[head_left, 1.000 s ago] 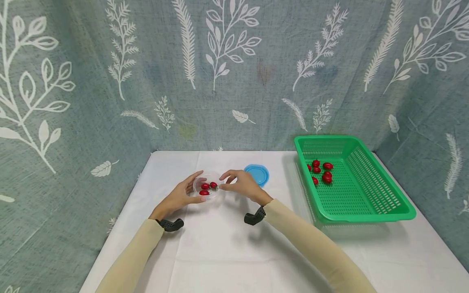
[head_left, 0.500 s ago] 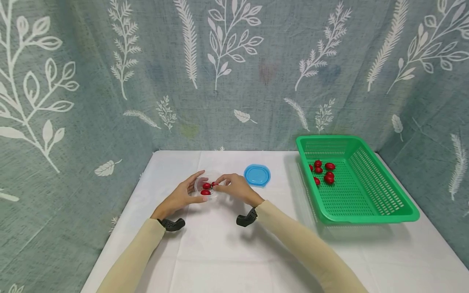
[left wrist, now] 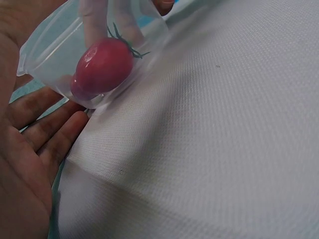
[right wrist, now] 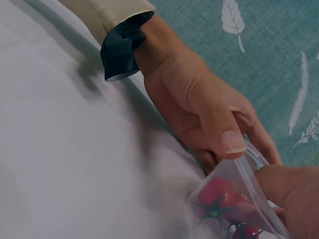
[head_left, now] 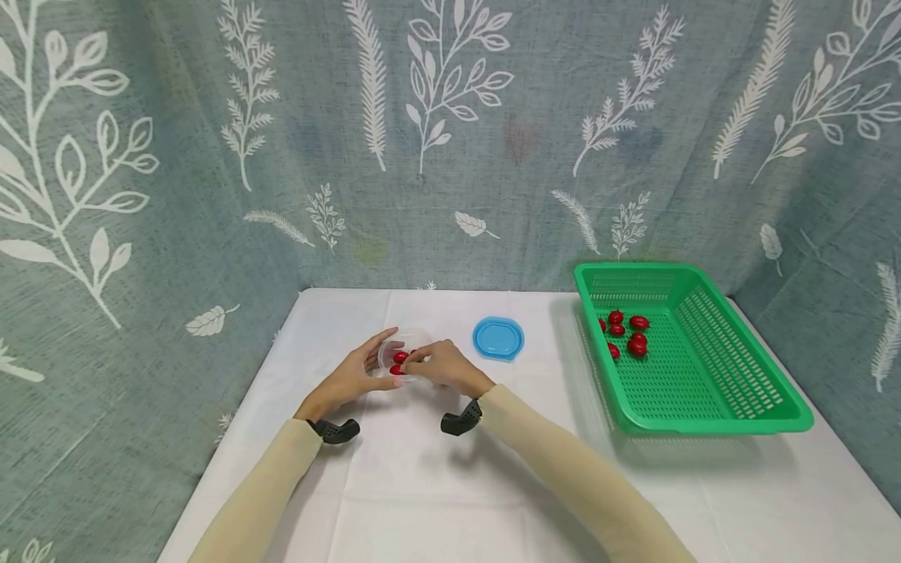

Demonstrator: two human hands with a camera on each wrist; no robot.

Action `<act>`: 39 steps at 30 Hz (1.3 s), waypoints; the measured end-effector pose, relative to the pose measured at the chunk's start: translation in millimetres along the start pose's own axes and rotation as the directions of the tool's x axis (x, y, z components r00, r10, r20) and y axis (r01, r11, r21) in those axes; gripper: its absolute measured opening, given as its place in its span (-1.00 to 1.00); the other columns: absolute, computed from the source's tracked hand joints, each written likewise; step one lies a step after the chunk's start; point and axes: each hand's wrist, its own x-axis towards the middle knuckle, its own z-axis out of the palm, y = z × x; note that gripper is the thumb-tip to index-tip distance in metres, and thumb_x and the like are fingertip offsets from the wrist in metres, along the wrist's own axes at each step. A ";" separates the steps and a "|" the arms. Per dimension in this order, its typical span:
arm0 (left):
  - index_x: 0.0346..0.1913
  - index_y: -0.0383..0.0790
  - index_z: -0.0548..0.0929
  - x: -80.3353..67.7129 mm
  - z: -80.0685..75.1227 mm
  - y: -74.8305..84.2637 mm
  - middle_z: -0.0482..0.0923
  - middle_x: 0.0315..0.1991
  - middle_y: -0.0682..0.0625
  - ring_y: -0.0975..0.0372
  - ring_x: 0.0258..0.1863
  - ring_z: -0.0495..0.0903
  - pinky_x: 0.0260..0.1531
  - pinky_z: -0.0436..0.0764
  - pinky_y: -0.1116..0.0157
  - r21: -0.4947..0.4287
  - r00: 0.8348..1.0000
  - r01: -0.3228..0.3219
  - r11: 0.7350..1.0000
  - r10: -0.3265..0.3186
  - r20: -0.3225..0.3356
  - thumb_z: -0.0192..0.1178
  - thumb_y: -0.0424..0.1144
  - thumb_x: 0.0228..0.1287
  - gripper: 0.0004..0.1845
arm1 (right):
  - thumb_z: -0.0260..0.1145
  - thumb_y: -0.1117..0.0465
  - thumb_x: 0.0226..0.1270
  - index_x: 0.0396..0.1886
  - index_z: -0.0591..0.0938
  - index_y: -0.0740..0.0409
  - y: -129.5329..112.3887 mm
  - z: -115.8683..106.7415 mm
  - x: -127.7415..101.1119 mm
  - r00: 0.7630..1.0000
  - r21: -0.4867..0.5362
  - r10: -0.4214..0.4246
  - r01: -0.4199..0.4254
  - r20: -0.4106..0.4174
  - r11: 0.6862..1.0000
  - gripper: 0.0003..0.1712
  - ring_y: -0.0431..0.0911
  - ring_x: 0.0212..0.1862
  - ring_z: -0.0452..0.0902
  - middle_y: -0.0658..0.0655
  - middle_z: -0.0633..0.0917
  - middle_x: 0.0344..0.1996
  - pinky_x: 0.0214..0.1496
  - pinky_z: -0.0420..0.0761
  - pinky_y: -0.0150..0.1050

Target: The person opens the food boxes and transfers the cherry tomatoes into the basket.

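A round clear plastic tub [head_left: 417, 337] stands on the white cloth with a few red cherry tomatoes [head_left: 400, 357] inside. My left hand [head_left: 352, 374] holds the tub from the left, thumb and fingers curved round its side. From the right, my right hand [head_left: 450, 367] reaches over the rim, its fingertips down among the tomatoes. Through the wall in the left wrist view, fingers show behind a tomato [left wrist: 105, 64] with a green calyx. The right wrist view shows the left thumb on the tub's rim; I cannot tell whether the right fingers pinch a tomato.
A blue lid [head_left: 498, 338] lies on the cloth behind the right hand. At the right stands a green mesh basket [head_left: 704, 424] with several more tomatoes [head_left: 637, 345] at its left side. Patterned grey-green fabric [head_left: 436, 227] hangs round the back and sides of the table.
My right hand has moved left and down into the tub, leaving the blue lid fully in view. The left hand keeps its hold on the tub. The head view has shifted slightly.
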 end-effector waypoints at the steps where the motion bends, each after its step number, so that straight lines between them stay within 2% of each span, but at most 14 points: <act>1: 0.65 0.19 0.11 0.1 0.0 0.2 0.00 0.63 0.06 -0.11 0.58 0.06 0.51 0.10 -0.21 0.001 1.000 -0.001 1.000 0.001 0.001 0.58 0.05 0.11 0.12 | 0.40 -0.02 0.42 0.00 0.82 -0.03 -1.3 0.2 0.5 1.000 -0.008 0.006 -0.006 0.005 1.000 -0.71 -0.18 -0.68 0.17 -0.07 0.42 -0.70 -0.68 0.26 -0.33; 3: 0.65 0.20 0.11 0.6 -0.1 0.0 0.00 0.63 0.06 -0.10 0.58 0.07 0.51 0.11 -0.21 0.002 1.000 -0.001 1.000 0.001 0.002 0.58 0.05 0.11 0.12 | 0.40 -0.03 0.42 0.02 0.82 -0.04 -4.3 0.6 1.2 1.000 -0.032 0.029 -0.029 0.010 0.999 -0.70 -0.17 -0.68 0.15 -0.05 0.33 -0.72 -0.69 0.26 -0.33; 4: 0.65 0.20 0.11 0.8 -0.2 -0.3 0.00 0.63 0.07 -0.10 0.58 0.07 0.51 0.11 -0.20 0.003 1.000 -0.002 1.000 0.002 0.004 0.58 0.05 0.12 0.12 | 0.40 -0.04 0.41 0.02 0.82 -0.05 -5.8 0.6 1.1 0.999 -0.045 0.039 -0.038 0.008 0.998 -0.69 -0.15 -0.64 0.19 -0.03 0.38 -0.66 -0.69 0.29 -0.32; 7: 0.65 0.21 0.12 1.2 -0.9 -2.2 0.01 0.63 0.08 -0.09 0.58 0.07 0.52 0.11 -0.19 0.010 1.000 -0.007 1.000 0.007 0.003 0.58 0.03 0.13 0.10 | 0.38 -0.09 0.41 0.04 0.82 -0.09 -9.5 1.5 1.6 0.998 -0.097 0.070 -0.069 0.003 0.993 -0.66 -0.09 -0.48 0.33 0.12 0.51 -0.31 -0.63 0.42 -0.29; 10: 0.64 0.22 0.14 1.1 -1.4 -3.2 0.02 0.62 0.08 -0.08 0.58 0.08 0.52 0.10 -0.19 0.013 1.000 -0.012 1.000 0.012 0.000 0.58 0.00 0.13 0.09 | 0.35 -0.12 0.42 0.08 0.80 -0.11 -11.0 2.3 2.3 0.996 -0.130 0.089 -0.087 0.006 0.988 -0.63 -0.04 -0.31 0.39 0.22 0.47 0.05 -0.53 0.51 -0.24; 13: 0.64 0.22 0.14 0.8 -1.4 -3.1 0.03 0.62 0.07 -0.09 0.58 0.09 0.52 0.11 -0.20 0.011 1.000 -0.015 1.000 0.015 -0.002 0.59 -0.01 0.12 0.09 | 0.35 -0.13 0.42 0.06 0.80 -0.11 -11.4 2.3 2.9 0.994 -0.112 0.109 -0.106 0.023 0.988 -0.64 -0.02 -0.29 0.42 0.25 0.44 0.10 -0.48 0.54 -0.22; 18: 0.65 0.18 0.13 0.2 -0.8 -1.2 0.03 0.63 0.04 -0.10 0.57 0.10 0.51 0.12 -0.21 0.004 1.000 -0.009 1.000 0.009 -0.001 0.59 0.02 0.12 0.10 | 0.40 -0.17 0.36 -0.01 0.80 -0.09 -12.9 0.8 3.5 0.987 -0.072 0.151 -0.147 0.048 0.987 -0.64 -0.03 -0.30 0.44 0.24 0.37 0.06 -0.40 0.57 -0.20; 24: 0.65 0.19 0.11 -0.4 -0.6 -1.3 0.03 0.63 0.04 -0.10 0.57 0.10 0.50 0.14 -0.20 0.005 1.000 -0.009 1.000 0.009 0.000 0.58 0.02 0.13 0.11 | 0.42 -0.23 0.34 0.06 0.80 -0.05 -16.4 1.2 3.7 0.982 -0.104 0.185 -0.180 0.037 0.978 -0.52 -0.08 -0.46 0.38 0.27 0.37 0.04 -0.48 0.52 -0.26; 25: 0.65 0.19 0.11 -0.5 -0.8 -1.6 0.03 0.63 0.04 -0.10 0.57 0.10 0.50 0.14 -0.20 0.004 1.000 -0.009 1.000 0.009 0.000 0.58 0.02 0.13 0.11 | 0.43 -0.23 0.33 0.02 0.80 -0.05 -17.0 1.8 3.8 0.981 -0.099 0.191 -0.187 0.031 0.977 -0.54 -0.09 -0.50 0.35 0.28 0.37 0.04 -0.50 0.50 -0.27; 27: 0.65 0.18 0.11 -0.4 -0.9 -2.0 0.03 0.63 0.04 -0.11 0.57 0.10 0.50 0.15 -0.21 0.001 1.000 -0.008 1.000 0.008 0.001 0.58 0.00 0.13 0.11 | 0.45 -0.24 0.31 -0.19 0.79 0.02 -17.5 3.0 4.2 0.979 -0.092 0.202 -0.199 0.020 0.976 -0.57 -0.13 -0.56 0.29 0.30 0.36 0.06 -0.54 0.45 -0.29; 30: 0.65 0.17 0.11 -0.3 -1.3 -3.0 0.01 0.63 0.04 -0.11 0.57 0.09 0.50 0.14 -0.20 0.004 1.000 -0.002 1.000 0.002 0.000 0.59 0.01 0.12 0.11 | 0.47 -0.24 0.28 -0.54 0.62 0.06 -18.3 5.2 4.6 0.978 -0.075 0.210 -0.210 0.001 0.975 -0.50 -0.17 -0.63 0.22 0.36 0.35 0.12 -0.58 0.41 -0.30; 32: 0.65 0.18 0.11 -0.1 -1.2 -3.2 0.01 0.63 0.04 -0.11 0.57 0.09 0.51 0.14 -0.20 0.009 1.000 0.004 1.000 -0.004 -0.004 0.59 0.02 0.11 0.12 | 0.48 -0.24 0.28 -0.59 0.55 0.06 -18.2 6.2 4.6 0.979 -0.071 0.205 -0.205 -0.010 0.976 -0.45 -0.17 -0.63 0.22 0.40 0.34 0.17 -0.58 0.42 -0.30; 36: 0.65 0.20 0.11 0.2 -0.8 -2.9 0.02 0.63 0.01 -0.12 0.57 0.10 0.50 0.14 -0.21 0.017 1.000 0.003 1.000 -0.003 -0.007 0.59 0.05 0.10 0.13 | 0.50 -0.20 0.27 -0.35 0.75 0.01 -16.9 6.8 2.9 0.984 -0.025 0.177 -0.177 -0.020 0.984 -0.62 -0.12 -0.49 0.33 0.42 0.32 0.28 -0.49 0.48 -0.26; 39: 0.65 0.19 0.11 0.2 -0.3 -2.9 0.02 0.64 -0.01 -0.14 0.56 0.11 0.50 0.15 -0.21 0.019 1.000 -0.006 1.000 0.006 -0.006 0.59 0.04 0.10 0.13 | 0.54 -0.17 0.23 -0.22 0.79 -0.03 -12.2 7.6 1.3 0.989 0.019 0.136 -0.135 -0.057 0.991 -0.66 -0.05 -0.34 0.42 0.42 0.33 0.27 -0.43 0.54 -0.22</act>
